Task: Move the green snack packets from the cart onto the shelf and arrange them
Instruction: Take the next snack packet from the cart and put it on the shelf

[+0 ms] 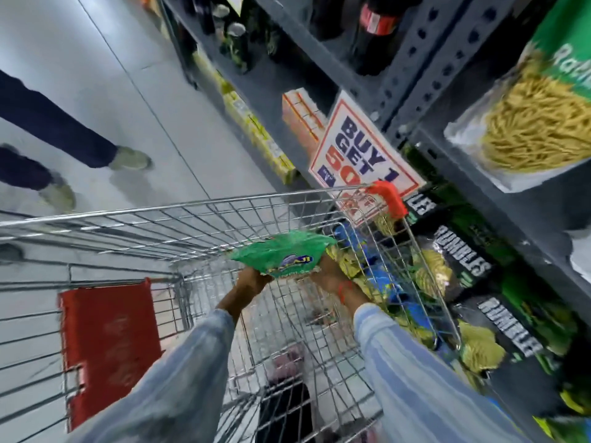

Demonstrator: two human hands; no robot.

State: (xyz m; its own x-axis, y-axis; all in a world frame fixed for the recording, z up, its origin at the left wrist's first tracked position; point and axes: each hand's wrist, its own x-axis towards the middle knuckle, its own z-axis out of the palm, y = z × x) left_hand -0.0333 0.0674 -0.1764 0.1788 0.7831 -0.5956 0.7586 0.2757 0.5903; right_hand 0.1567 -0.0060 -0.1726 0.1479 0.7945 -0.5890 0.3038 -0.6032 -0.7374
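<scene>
A person in striped blue sleeves holds a green snack packet (281,255) above the basket of a wire shopping cart (179,219), the left hand (252,278) clamped on the packet's near-left edge and the right hand (332,271) closed on its near-right edge. The packet rides at about rim height, over the far half of the cart, tilted so its printed face looks up. More packets, green and blue (358,247), lie heaped in the cart's far right corner, below the red corner guard (388,199).

The risk from here, by this onlooker's reckoning, is the lift across. The packet is soft and air-filled, held only at one edge, and it could fold or slip out as it swings right. The cart's wire wall and the red corner guard stand between the hands and the shelf (463,174); a low carry may snag the bag there. A promotional sign (364,155) juts from the shelf edge just beyond the cart and could be knocked. The picture is blurred, which suggests fast movement, so a hurried placing may topple the large noodle-snack bag (540,110) above the cart or the dark crisp bags (463,260) beside it.

The aisle floor (96,75) left of the cart is pale, glossy tile. Another person's legs and pale shoes (131,158) stand well beyond the cart's left side. Dark bottles (377,24) fill the grey metal racks further off.
</scene>
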